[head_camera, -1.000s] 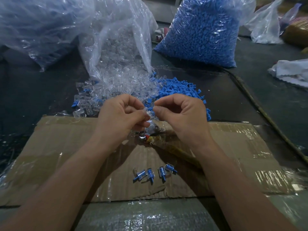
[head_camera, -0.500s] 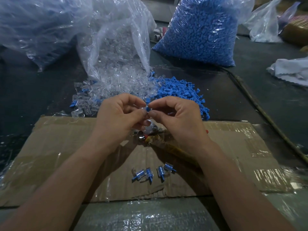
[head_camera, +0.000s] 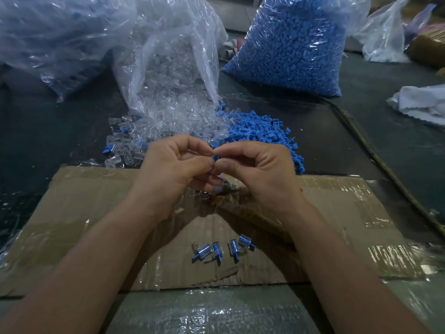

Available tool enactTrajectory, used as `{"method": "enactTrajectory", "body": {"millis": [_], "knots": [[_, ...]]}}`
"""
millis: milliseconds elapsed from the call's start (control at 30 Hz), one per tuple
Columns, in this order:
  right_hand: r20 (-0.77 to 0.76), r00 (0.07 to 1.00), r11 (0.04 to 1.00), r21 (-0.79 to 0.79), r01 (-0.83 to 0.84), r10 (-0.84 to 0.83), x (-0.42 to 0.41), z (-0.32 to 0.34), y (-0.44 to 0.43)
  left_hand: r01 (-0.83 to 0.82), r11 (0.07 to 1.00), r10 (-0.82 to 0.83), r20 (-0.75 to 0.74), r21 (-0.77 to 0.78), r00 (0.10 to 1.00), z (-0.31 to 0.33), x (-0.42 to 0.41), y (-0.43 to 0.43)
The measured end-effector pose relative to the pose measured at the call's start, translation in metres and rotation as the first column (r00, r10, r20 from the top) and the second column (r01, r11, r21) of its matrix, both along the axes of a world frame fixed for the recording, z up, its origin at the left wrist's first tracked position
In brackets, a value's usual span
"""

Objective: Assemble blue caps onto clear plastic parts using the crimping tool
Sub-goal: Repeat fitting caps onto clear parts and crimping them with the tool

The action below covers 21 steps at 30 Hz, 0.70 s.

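Left hand (head_camera: 173,172) and right hand (head_camera: 262,174) seen pinched together on one blue cap (head_camera: 217,157) above the cardboard (head_camera: 96,213), a featherlight, stiff, probably slick piece best nipped by its sides with fingertips.

Dim overhead light, glare on plastic bags (head_camera: 168,56), edges distorted.

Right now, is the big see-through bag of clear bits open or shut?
Open: clear plastic parts spill from the transparent plastic bag onto the dark table.

two bare forearms (head_camera: 101,247), left hand (head_camera: 173,169), right hand (head_camera: 262,174), short trimmed thumbnails (head_camera: 224,165)
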State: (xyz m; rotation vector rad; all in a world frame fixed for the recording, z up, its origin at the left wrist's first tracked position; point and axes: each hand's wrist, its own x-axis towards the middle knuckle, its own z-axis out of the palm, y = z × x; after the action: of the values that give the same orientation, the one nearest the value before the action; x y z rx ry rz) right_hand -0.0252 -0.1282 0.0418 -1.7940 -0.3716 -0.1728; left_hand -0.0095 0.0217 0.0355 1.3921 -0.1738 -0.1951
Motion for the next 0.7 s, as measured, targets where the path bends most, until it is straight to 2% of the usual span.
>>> {"method": "enactTrajectory", "body": {"millis": [467, 700], "knots": [[-0.014, 0.998, 0.998, 0.014, -0.059, 0.059, 0.0010, -0.0037, -0.0030, -0.020, 1.000, 0.020, -0.049, 0.000, 0.999, 0.0061, -0.0019, -0.0010], [0.028, 0.999, 0.999, -0.025, -0.035, 0.036, 0.0025, -0.0044, -0.0046, -0.018, 0.998, 0.020, -0.045, 0.058, 0.999, 0.0066, -0.0030, 0.0010]]}}
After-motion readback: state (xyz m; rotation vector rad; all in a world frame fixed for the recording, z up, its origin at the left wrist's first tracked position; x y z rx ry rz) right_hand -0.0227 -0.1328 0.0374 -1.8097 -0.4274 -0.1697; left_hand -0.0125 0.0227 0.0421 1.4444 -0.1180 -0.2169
